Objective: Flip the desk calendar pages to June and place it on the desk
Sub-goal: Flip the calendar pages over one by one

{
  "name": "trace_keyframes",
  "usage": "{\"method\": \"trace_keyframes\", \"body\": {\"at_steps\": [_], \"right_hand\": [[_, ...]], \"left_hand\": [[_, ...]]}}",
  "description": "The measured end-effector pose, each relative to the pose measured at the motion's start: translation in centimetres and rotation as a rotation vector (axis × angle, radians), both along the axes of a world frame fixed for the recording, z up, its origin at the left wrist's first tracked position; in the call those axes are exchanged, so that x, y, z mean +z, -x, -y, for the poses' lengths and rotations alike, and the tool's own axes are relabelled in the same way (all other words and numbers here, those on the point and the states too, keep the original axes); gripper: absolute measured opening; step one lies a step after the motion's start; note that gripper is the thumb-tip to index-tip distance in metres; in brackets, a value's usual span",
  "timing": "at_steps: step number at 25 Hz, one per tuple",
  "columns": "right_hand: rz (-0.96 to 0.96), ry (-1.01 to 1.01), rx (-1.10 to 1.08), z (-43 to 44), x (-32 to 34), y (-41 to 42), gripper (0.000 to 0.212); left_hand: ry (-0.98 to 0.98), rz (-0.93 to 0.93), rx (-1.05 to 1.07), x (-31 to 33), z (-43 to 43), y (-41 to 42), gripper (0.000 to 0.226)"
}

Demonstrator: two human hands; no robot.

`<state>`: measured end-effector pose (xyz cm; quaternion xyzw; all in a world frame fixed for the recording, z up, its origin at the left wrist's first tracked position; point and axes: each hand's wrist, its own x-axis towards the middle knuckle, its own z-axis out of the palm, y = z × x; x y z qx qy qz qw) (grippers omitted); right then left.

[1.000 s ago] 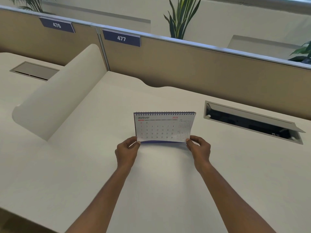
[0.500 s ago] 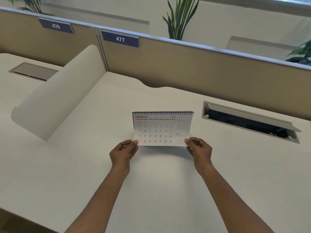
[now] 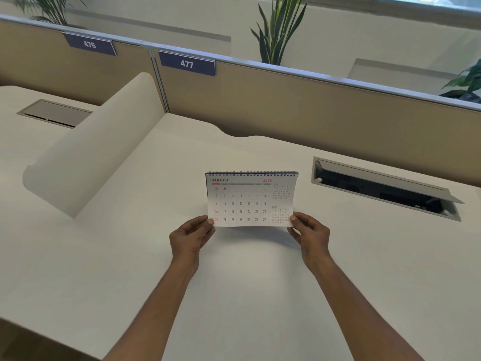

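So the desk calendar (image 3: 247, 199) is showing AUGUST 2026, spiral binding along the top, with little JUL and SEP grids down the right side. A second ago you could see a blue strip of the base poking out under the page's bottom edge. Now that strip is gone from view and the page hangs a bit lower and flatter toward the camera, with a soft shadow on the desk (image 3: 234, 295) under it. Compared with half a second ago, basically no change.

The left hand (image 3: 188, 237) pinches the lower left corner, thumb on the front by the 23, fingers curled behind. The right hand (image 3: 311, 234) does the same at the lower right corner, thumb by the SEP grid.

An open cable hatch (image 3: 385, 188) sits off to the right, and the tan partition (image 3: 312, 108) with its 477 tag (image 3: 187, 63) runs along the back.
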<state>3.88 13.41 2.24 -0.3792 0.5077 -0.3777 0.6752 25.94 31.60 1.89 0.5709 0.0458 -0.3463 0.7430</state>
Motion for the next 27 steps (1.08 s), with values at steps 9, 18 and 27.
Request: {"method": "trace_keyframes", "body": {"at_steps": [9,18,27], "right_hand": [[0.022,-0.022,-0.022,-1.1,0.4,-0.1,0.018],[0.021,-0.019,-0.047,-1.6,0.7,0.2,0.021],[0.011,-0.006,-0.027,-2.3,1.6,0.9,0.02]], "left_hand": [[-0.116,0.117,-0.052,0.2,-0.5,0.5,0.017],[-0.035,0.045,-0.049,1.0,-0.9,0.5,0.023],[0.018,0.044,-0.182,1.4,-2.3,0.2,0.018]]}}
